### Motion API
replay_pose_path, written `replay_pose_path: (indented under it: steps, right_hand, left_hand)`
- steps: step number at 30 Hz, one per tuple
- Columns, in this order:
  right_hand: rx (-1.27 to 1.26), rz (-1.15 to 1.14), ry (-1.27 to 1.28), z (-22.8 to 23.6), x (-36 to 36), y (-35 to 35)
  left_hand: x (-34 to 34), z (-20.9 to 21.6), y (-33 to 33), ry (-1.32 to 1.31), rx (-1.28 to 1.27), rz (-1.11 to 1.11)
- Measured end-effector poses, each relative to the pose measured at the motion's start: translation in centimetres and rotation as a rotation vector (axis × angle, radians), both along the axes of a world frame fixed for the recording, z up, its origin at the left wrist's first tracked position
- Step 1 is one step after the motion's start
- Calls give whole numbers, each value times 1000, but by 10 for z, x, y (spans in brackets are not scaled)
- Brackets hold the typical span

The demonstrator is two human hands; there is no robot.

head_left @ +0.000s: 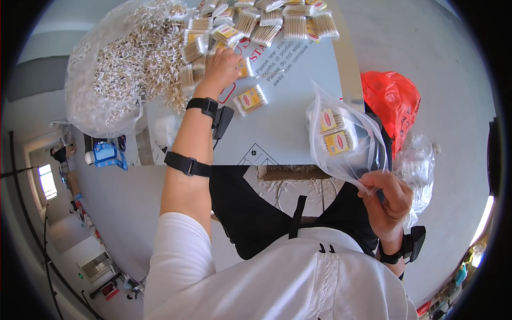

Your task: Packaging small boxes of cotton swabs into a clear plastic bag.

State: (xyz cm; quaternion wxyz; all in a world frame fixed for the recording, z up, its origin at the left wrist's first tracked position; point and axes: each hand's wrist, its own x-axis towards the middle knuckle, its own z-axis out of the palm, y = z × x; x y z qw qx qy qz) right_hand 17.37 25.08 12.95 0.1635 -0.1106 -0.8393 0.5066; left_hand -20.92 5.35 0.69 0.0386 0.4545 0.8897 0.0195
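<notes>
My left hand [220, 70] is at the near edge of a spread of small clear packs of cotton swabs [247, 24], its fingers curled down on a pack; the fingertips are partly hidden. Just right of it lies another cotton swab pack [245, 68] with a yellow label. Closer to me, a single pack [250, 100] rests apart on the tabletop. My right hand [388, 201] pinches the gathered rim of a clear plastic bag [352, 160]. Inside this bag, yellow-labelled packs [336, 142] sit stacked on the table's right side.
A large clear sack [80, 101] of loose cotton swabs [133, 66] spills onto the grey printed tabletop [288, 128] at left. A red plastic bag [393, 104] and a filled clear bag [416, 168] stand beyond the right edge. Below the front edge is a cardboard box [293, 173] with swabs.
</notes>
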Motion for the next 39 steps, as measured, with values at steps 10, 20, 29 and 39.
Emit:
replay_pose_path:
  steps: [10,20,29,39]
  right_hand:
    - [-15,-15,-14,1,1,-5]
    - [-19,-17,-1,2,2,-11]
    - [-22,-5,-3,1,6,-11]
    - [-36,12,16,2,5,-13]
  left_hand:
    - [13,31,0,-197,180,251]
    - [66,-17,-37,-557,81,20]
    - [106,13,-11,-602,115,-163]
    - [130,19,13,-16,-103,-568]
